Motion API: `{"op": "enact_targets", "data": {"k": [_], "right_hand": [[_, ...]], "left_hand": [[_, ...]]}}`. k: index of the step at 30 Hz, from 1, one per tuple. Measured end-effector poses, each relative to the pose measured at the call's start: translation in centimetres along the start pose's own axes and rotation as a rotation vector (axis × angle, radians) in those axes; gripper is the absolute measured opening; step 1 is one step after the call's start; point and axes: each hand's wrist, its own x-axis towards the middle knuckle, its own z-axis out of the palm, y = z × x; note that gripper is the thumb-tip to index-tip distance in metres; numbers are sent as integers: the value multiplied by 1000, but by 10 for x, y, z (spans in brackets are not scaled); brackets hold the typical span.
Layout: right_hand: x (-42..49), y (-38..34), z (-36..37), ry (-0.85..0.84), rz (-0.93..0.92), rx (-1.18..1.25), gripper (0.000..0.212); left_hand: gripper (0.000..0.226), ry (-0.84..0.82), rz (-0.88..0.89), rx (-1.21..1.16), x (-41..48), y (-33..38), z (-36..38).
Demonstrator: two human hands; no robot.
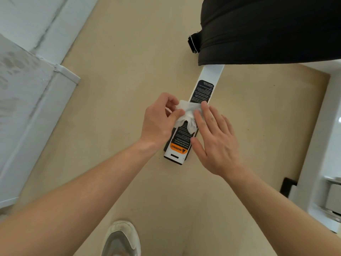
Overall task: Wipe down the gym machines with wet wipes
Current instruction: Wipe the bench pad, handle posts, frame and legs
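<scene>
A white machine beam (210, 74) runs from under a black padded seat (267, 28) down to the middle of the view, with a black label and an orange warning sticker (178, 149) near its end. A crumpled white wet wipe (188, 115) lies across the beam. My left hand (158, 121) pinches the wipe's left edge between thumb and fingers. My right hand (215, 139) rests flat with fingers spread, its fingertips pressing the wipe onto the beam.
The floor (129, 61) is beige. A white wall and ledge (36, 80) run along the left. White machine parts with metal fittings (332, 196) stand at the right edge. My white shoe (121, 239) shows at the bottom.
</scene>
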Motion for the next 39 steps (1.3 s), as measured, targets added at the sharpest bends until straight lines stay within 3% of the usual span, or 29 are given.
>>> {"op": "enact_targets", "data": {"k": [6, 10, 12, 17, 26, 35, 39], "right_hand": [[-4, -8, 0, 132, 19, 99, 55], [5, -27, -9, 124, 441, 666, 38], [13, -34, -14, 113, 572, 747, 30], [25, -44, -18, 93, 712, 745, 38], [49, -34, -2, 77, 767, 689, 30], [105, -1, -15, 161, 846, 713, 40], [94, -2, -15, 89, 821, 723, 35]], "left_hand": [[10, 55, 191, 198, -7, 4, 3], [14, 57, 193, 184, -13, 8, 9], [20, 42, 154, 171, -13, 9, 9], [31, -63, 93, 249, -20, 15, 16], [28, -53, 7, 183, 1, 15, 28], [43, -75, -25, 293, 65, 37, 47], [37, -134, -15, 286, 55, 33, 43]]}}
